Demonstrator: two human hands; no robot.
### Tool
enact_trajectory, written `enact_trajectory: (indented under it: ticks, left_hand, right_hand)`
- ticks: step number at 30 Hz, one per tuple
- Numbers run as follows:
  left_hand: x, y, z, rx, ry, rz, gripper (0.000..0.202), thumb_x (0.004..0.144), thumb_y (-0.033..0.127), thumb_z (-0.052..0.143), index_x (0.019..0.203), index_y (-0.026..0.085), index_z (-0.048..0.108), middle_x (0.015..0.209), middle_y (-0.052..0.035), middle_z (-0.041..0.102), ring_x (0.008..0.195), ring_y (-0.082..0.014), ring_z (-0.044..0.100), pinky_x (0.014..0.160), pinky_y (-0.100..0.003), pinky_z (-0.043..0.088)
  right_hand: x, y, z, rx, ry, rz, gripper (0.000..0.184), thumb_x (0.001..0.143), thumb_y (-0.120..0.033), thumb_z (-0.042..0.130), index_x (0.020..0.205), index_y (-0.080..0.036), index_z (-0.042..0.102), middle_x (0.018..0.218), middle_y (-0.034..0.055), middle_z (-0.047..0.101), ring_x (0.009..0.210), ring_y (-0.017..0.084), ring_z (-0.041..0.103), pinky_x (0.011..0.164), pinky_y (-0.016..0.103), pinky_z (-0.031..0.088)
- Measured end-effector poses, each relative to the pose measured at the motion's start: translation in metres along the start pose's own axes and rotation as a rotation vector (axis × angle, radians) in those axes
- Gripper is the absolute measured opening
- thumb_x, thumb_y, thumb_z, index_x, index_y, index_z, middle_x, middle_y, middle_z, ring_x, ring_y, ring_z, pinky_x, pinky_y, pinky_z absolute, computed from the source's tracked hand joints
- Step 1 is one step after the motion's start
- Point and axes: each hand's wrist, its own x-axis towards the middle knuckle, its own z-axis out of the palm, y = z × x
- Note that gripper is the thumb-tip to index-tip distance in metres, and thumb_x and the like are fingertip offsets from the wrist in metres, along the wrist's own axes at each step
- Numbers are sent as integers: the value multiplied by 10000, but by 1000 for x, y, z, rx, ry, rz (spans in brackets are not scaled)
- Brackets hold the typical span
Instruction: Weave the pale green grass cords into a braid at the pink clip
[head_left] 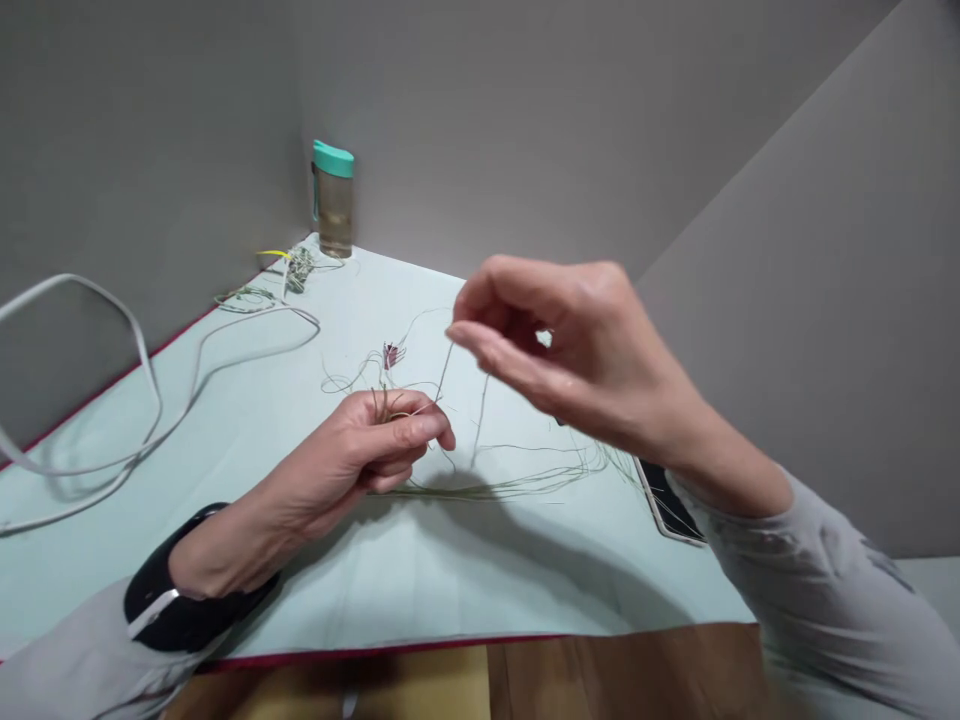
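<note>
My left hand (390, 440) is closed, thumb pressed on the fingers, around a bundle of thin green strands (517, 487). Cut-looking ends stick up over its knuckles, and the long tails trail to the right along the tabletop. Above and to the right, my right hand (577, 350) pinches a thin strand (444, 372) between thumb and forefinger. That strand runs taut and straight down to the left fingertips. Whether the strands are thread or plant fibre I cannot tell. A small dark red piece (391, 355) with loose strands around it lies just beyond my left hand.
A pale green cloth (337, 570) with a red edge covers the table. A bottle with a teal lid (334, 200) stands in the back corner, beside a tangle of strands (298, 270). White cable (199, 375) loops at left. A phone (667, 505) lies partly under my right forearm.
</note>
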Motion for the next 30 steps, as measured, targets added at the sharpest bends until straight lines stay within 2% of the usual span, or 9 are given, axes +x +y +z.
enact_trajectory:
  ticks: [4, 8, 10, 13, 16, 19, 22, 26, 30]
  left_hand:
    - [1, 2, -7, -58, 66, 16, 273, 868, 344, 774, 705, 138, 699, 552, 68, 254, 465, -48, 161, 411, -182, 184]
    - [-1, 13, -9, -99, 188, 73, 286, 795, 264, 814, 625, 126, 629, 553, 38, 354, 457, -48, 256, 382, -149, 234]
    - [-3, 18, -8, -91, 242, 123, 267, 810, 221, 777, 619, 119, 622, 570, 10, 420, 460, -51, 301, 379, -135, 257]
    - [-4, 21, -8, -67, 284, 226, 187, 874, 161, 682, 699, 96, 692, 635, -43, 553, 428, -29, 294, 371, -125, 248]
    - [-4, 22, -8, -57, 334, 324, 176, 933, 139, 626, 817, 89, 749, 831, -129, 719, 417, -13, 322, 378, -126, 260]
    - [-2, 21, -10, -91, 372, 343, 149, 946, 205, 687, 867, 99, 757, 984, -181, 770, 526, -67, 535, 373, -130, 268]
    - [-1, 18, -14, -130, 377, 321, 166, 929, 271, 756, 897, 108, 764, 1019, -177, 773, 702, -126, 676, 373, -123, 273]
    - [0, 18, -18, -193, 383, 315, 168, 975, 229, 700, 900, 97, 771, 947, -146, 760, 772, -128, 701, 410, -106, 352]
    - [-2, 22, -20, -292, 380, 268, 155, 979, 149, 661, 869, 95, 755, 840, -81, 720, 561, -57, 584, 425, -99, 415]
  right_hand:
    - [-11, 2, -33, -91, 211, 49, 202, 986, -358, 695, 872, -192, 668, 709, -20, 561, 603, 84, 458, 539, 230, 352]
    - [-40, 6, -62, -52, 423, 181, 215, 901, -401, 797, 810, -248, 677, 669, 8, 504, 578, 126, 422, 491, 291, 325]
    - [-59, 8, -66, -4, 465, 245, 182, 881, -382, 816, 810, -260, 700, 659, 13, 495, 572, 133, 410, 477, 298, 316]
    - [-89, 9, -57, 82, 461, 353, 158, 890, -356, 795, 806, -252, 710, 644, 3, 500, 551, 115, 391, 452, 268, 285]
    - [-112, 11, -33, 141, 266, 399, 207, 929, -329, 727, 759, -225, 670, 629, -11, 559, 546, 95, 459, 479, 228, 334]
    - [-130, 14, 1, 212, -77, 342, 252, 966, -291, 629, 736, -188, 636, 618, -1, 613, 548, 85, 516, 518, 198, 371]
    - [-146, 15, 34, 326, -348, 370, 292, 1000, -321, 553, 766, -163, 629, 618, 2, 580, 556, 75, 463, 535, 184, 341]
    - [-164, 14, 60, 342, -586, 488, 176, 958, -232, 551, 833, -176, 661, 721, -8, 608, 663, 78, 472, 624, 171, 357]
    - [-174, 10, 68, 307, -686, 516, 147, 915, -174, 538, 829, -197, 656, 794, -7, 668, 764, 102, 545, 726, 172, 414]
